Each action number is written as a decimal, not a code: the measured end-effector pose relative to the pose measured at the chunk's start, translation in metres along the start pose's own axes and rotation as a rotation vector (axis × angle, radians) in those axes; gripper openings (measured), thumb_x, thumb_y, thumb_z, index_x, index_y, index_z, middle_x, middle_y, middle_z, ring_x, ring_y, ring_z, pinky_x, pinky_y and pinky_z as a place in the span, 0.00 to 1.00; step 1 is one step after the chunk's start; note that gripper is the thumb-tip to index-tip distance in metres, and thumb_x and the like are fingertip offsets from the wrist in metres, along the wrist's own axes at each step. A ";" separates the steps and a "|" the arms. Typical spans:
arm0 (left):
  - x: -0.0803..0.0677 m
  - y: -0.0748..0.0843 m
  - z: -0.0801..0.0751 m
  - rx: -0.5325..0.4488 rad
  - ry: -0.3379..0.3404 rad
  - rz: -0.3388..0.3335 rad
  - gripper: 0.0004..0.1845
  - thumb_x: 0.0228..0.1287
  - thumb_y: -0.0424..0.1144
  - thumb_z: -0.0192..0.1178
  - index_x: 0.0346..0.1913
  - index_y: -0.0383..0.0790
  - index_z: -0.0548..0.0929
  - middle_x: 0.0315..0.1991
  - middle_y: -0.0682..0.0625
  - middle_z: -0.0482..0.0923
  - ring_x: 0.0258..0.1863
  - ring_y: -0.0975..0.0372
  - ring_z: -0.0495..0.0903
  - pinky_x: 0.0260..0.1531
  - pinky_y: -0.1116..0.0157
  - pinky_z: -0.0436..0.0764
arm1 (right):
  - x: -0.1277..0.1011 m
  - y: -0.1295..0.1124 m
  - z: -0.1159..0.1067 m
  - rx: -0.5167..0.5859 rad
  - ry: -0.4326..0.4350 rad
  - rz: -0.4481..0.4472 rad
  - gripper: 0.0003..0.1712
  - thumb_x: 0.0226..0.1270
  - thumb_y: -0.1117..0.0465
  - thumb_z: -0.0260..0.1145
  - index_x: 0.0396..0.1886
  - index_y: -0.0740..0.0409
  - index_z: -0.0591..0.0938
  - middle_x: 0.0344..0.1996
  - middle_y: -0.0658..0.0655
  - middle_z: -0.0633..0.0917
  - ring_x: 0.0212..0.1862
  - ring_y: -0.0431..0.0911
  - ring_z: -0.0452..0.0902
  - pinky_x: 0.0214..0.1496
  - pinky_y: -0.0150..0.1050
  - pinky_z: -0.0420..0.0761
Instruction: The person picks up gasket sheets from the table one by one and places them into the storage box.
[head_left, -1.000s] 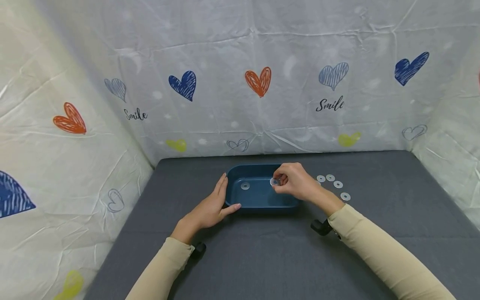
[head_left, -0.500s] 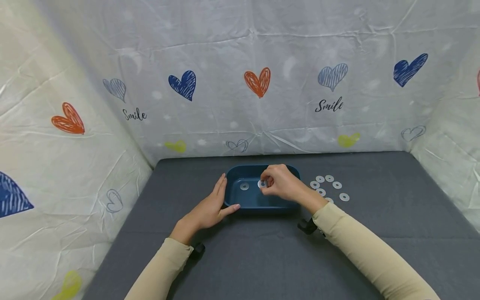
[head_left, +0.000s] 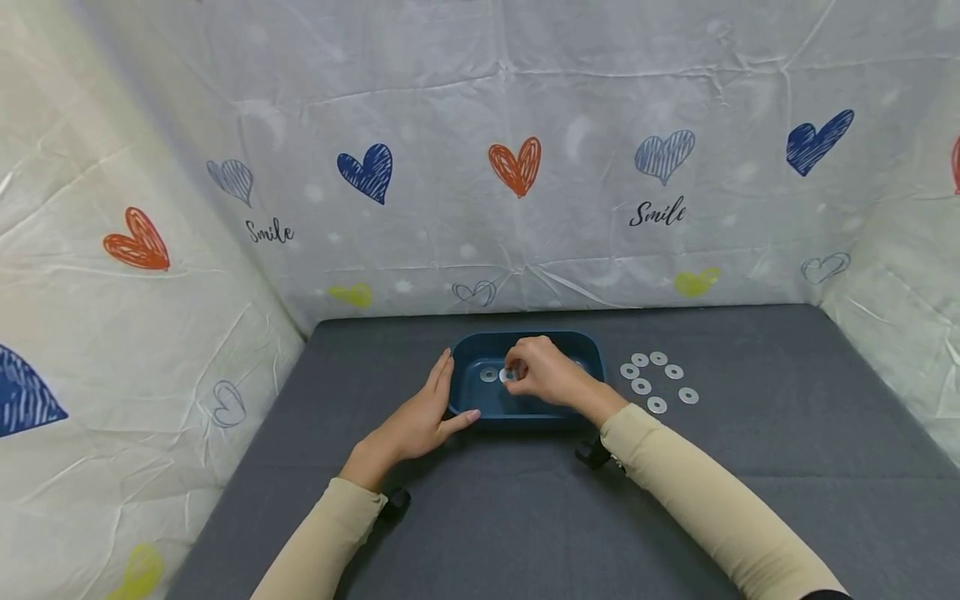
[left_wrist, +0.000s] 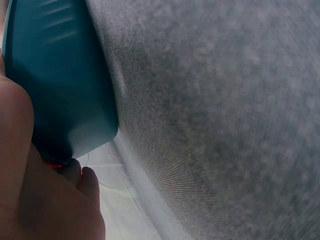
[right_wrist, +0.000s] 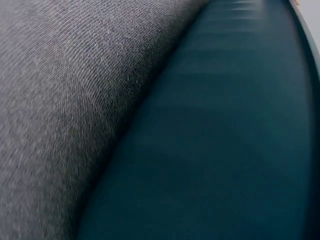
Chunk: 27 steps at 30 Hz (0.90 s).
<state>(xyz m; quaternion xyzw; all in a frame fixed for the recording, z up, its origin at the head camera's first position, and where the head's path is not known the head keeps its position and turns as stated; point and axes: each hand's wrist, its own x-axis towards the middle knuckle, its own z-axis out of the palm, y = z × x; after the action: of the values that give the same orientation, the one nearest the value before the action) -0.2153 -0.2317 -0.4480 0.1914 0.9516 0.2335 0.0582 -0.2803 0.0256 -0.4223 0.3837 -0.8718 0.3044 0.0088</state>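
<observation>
Blue tray (head_left: 525,423): one holed disc (head_left: 489,375) lying inside, a second disc (head_left: 504,376) held beside it

Backdrop: pale sheet (head_left: 442,83), creased, printed with hearts and "Smile". Counter (head_left: 480,517): dark grey, cloth-like surface. Tray: rectangular, rounded corners, standing near the counter's far edge; the left wrist view shows its outer wall against the grey cloth.

Left hand (head_left: 420,421): fingers straight and together along the tray's left end, thumb spread away from them at the near rim. Right hand (head_left: 551,372): above the tray interior, fingers curled, thumb and fingertips pinching the second disc; gap closed down to the disc. Cannot tell whether this disc touches the tray floor.

Discs: pale, each with a central hole. The first lies flat in the tray's left half, just left of the pinched one. Seven loose discs (head_left: 641,387) lie flat on the counter, right of the tray.
</observation>
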 end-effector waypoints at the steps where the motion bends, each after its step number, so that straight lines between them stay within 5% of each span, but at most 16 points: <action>1: 0.000 0.000 0.000 0.000 -0.001 -0.002 0.58 0.71 0.70 0.51 0.82 0.36 0.34 0.83 0.44 0.25 0.80 0.46 0.48 0.73 0.46 0.60 | 0.001 0.000 0.001 0.002 -0.005 0.005 0.11 0.65 0.62 0.73 0.45 0.63 0.88 0.38 0.56 0.84 0.35 0.41 0.80 0.39 0.31 0.82; 27: -0.001 0.000 -0.002 -0.013 -0.010 0.009 0.58 0.72 0.71 0.49 0.82 0.37 0.32 0.83 0.43 0.25 0.80 0.46 0.49 0.72 0.46 0.63 | 0.034 -0.006 0.039 -0.054 -0.162 -0.043 0.07 0.69 0.62 0.72 0.42 0.59 0.90 0.37 0.53 0.88 0.34 0.38 0.81 0.39 0.32 0.82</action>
<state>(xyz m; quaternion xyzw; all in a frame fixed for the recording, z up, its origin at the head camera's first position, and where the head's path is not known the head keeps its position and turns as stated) -0.2147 -0.2329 -0.4466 0.1962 0.9489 0.2391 0.0630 -0.2924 -0.0210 -0.4420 0.4254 -0.8691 0.2485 -0.0447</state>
